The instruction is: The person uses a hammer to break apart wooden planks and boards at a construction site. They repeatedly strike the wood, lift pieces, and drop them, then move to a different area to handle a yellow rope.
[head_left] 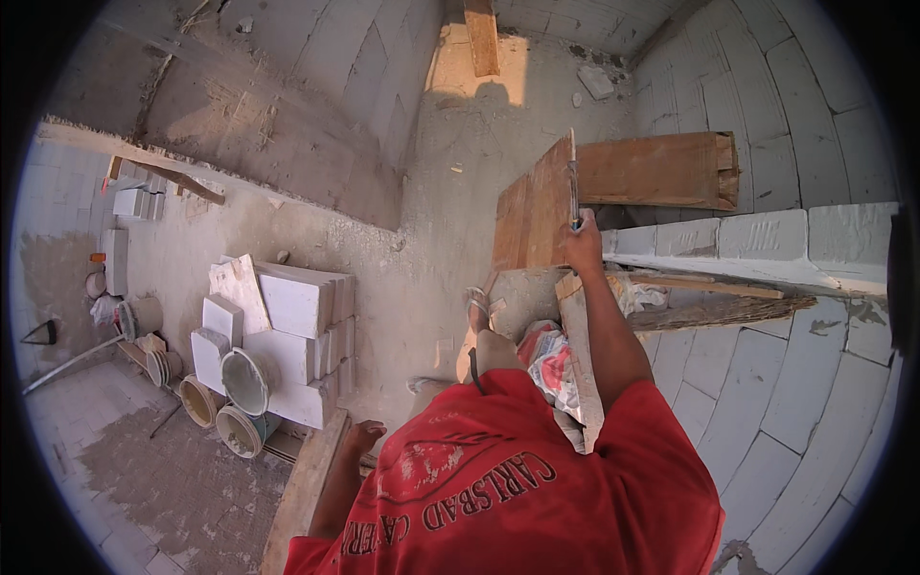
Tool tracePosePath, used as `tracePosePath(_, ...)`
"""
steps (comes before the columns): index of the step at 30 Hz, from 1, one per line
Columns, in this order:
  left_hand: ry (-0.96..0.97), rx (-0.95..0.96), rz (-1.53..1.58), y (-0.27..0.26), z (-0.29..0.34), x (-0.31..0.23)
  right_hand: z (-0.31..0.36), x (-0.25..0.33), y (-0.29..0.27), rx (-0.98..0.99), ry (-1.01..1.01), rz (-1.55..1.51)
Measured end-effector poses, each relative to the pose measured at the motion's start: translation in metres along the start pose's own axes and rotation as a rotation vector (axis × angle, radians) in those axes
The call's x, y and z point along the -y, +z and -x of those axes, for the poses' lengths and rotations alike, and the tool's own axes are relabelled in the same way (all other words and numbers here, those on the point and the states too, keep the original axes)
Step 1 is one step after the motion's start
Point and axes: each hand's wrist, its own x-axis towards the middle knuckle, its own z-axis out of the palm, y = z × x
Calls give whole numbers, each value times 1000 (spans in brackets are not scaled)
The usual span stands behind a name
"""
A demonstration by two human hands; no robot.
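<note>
My right hand (583,247) is closed around the lower end of a long thin tool (573,177), seen nearly edge-on, so its exact kind is unclear. The tool stands along the right edge of a wide brown wooden board (532,211). Another brown plank (661,171) lies behind it, against the block wall. Low on the left, my left hand (364,438) hangs beside a long wooden plank (311,479); its fingers are loosely bent and apart, with nothing visible in them.
White blocks (292,302) are stacked at left beside several buckets (247,381). A low block wall (757,238) runs along the right, with rough timber (719,311) below it. A printed sack (551,369) lies by my legs. Another timber (482,38) stands at the far end.
</note>
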Motion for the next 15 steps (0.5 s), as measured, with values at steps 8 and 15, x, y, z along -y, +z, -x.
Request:
tracePosePath(8,2,-167,78,-42,-31,-139,-154,-37,-84,-317,-86,158)
tracePosePath(15,147,-359,121,-108,-55,-233,-174,-76,-115,-534,108,385)
